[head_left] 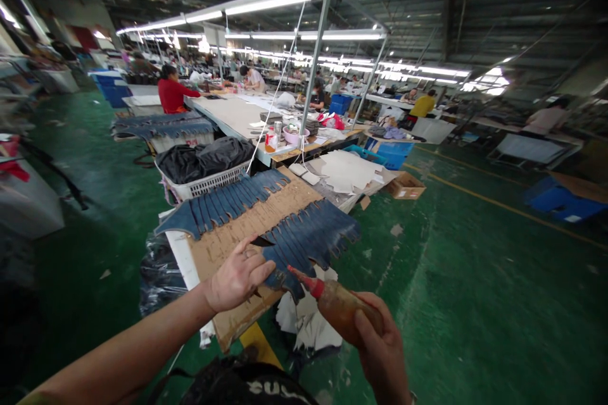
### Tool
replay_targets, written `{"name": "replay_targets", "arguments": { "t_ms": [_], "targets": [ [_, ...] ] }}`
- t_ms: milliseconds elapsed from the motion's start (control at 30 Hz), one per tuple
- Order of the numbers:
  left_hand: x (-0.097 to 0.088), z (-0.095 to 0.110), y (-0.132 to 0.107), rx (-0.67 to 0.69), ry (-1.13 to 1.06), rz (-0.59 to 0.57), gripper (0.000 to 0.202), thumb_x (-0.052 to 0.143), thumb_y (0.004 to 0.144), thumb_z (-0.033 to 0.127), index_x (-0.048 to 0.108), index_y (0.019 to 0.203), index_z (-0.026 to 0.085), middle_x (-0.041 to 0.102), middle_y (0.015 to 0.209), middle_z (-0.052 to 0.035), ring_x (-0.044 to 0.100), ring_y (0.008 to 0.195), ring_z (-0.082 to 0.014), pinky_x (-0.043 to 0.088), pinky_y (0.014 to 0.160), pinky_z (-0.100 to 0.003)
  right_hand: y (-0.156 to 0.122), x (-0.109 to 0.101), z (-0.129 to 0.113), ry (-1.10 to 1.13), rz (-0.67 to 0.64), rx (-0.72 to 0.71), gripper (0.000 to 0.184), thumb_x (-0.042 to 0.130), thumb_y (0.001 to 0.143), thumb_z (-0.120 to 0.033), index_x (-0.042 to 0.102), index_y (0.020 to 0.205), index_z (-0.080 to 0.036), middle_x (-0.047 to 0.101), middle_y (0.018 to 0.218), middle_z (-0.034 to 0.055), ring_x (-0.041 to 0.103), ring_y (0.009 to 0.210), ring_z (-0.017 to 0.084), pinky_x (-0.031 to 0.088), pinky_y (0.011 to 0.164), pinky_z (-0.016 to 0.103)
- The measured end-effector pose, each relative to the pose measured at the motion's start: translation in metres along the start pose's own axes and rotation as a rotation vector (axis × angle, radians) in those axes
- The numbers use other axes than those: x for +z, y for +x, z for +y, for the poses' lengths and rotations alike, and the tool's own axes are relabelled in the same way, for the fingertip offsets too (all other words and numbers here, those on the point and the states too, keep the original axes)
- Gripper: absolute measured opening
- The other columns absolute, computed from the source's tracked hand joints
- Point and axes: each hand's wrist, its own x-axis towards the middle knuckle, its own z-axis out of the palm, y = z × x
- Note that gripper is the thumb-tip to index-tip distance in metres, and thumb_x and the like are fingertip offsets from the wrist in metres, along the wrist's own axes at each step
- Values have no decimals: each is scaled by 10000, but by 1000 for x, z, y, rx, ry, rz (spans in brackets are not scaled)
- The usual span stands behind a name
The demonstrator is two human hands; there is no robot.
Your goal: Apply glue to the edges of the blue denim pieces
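My right hand (382, 342) is wrapped round a squeeze bottle (344, 313) of amber liquid, probably glue. Its red nozzle points up and left, the tip close to the near end of a row of blue overlapping pieces (304, 234). My left hand (242, 273) is closed just left of that row, over the cardboard (209, 259). A dark pointed piece (263, 241) sticks out by its index finger, seemingly held there; the fingers hide the rest. Further back on the same board lies a second row of blue pieces (228, 199).
A white basket (213, 185) of black material stands behind the board. Pale sheets (349, 171) lie on the adjoining table, and light scraps (308, 323) are below the board's near edge. A metal post (316, 63) rises beyond. Several people work farther off.
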Motion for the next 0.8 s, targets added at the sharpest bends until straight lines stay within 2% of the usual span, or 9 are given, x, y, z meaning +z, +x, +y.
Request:
{"name": "replay_targets", "arguments": {
  "t_ms": [67, 133, 267, 367, 533, 600, 667, 733, 800],
  "targets": [
    [6, -8, -3, -130, -91, -18, 271, 361, 900, 80, 595, 1008, 163, 633, 696, -5, 605, 638, -134, 379, 1030, -526, 1, -2, 9, -4, 38, -10, 301, 689, 730, -402, 696, 952, -200, 706, 954, 75, 653, 853, 245, 534, 730, 332],
    [12, -19, -3, -307, -264, -49, 256, 369, 923, 144, 619, 974, 170, 655, 717, -9, 626, 681, -136, 449, 968, -448, 5, -4, 14, -30, 53, -15, 298, 697, 720, -410, 699, 940, -209, 699, 999, 84, 654, 902, 260, 535, 758, 349],
    [17, -45, 10, -577, -724, -149, 305, 450, 923, 364, 667, 872, 155, 680, 838, -45, 635, 801, -159, 511, 801, -295, 18, 4, 10, -88, -112, -84, 247, 704, 720, -402, 716, 873, -209, 652, 1151, 124, 614, 1068, 297, 495, 906, 426],
    [16, -55, 26, -595, -934, -218, 397, 520, 869, 506, 693, 815, 154, 674, 885, -51, 625, 837, -176, 499, 809, -294, 28, 27, 0, -85, -308, -157, 254, 690, 742, -375, 720, 947, -229, 603, 1272, 134, 555, 1183, 308, 434, 1004, 479],
    [23, -49, 49, -448, -1105, -313, 499, 561, 785, 633, 723, 794, 161, 652, 979, -73, 618, 883, -200, 489, 863, -323, 38, 79, -5, -169, -636, -198, 436, 715, 716, -398, 686, 1127, -256, 400, 1489, 133, 416, 1331, 348, 384, 1052, 506],
    [31, -44, 56, -403, -1150, -385, 502, 595, 749, 643, 729, 800, 162, 642, 1034, -72, 611, 936, -217, 482, 886, -319, 41, 93, 2, -243, -681, -150, 487, 718, 708, -408, 667, 1169, -258, 421, 1471, 137, 391, 1346, 360, 357, 1067, 526],
    [42, -43, 61, -403, -1205, -407, 487, 663, 693, 630, 733, 793, 159, 641, 1062, -59, 593, 1011, -243, 464, 919, -319, 46, 102, 13, -275, -699, -89, 527, 713, 705, -423, 647, 1202, -259, 518, 1389, 138, 408, 1333, 366, 326, 1079, 556],
    [52, -50, 60, -453, -1280, -366, 477, 723, 639, 603, 735, 788, 149, 647, 1073, -57, 579, 1056, -261, 438, 955, -323, 51, 106, 24, -253, -714, -28, 563, 715, 690, -446, 641, 1213, -254, 584, 1325, 134, 443, 1304, 378, 312, 1081, 578],
    [59, -61, 48, -667, -1344, -261, 494, 839, 496, 528, 737, 800, 153, 664, 1063, -57, 566, 1087, -269, 400, 997, -317, 52, 105, 33, -233, -702, 31, 579, 733, 664, -463, 654, 1198, -253, 619, 1290, 128, 441, 1301, 396, 283, 1089, 599]
  ]
}}
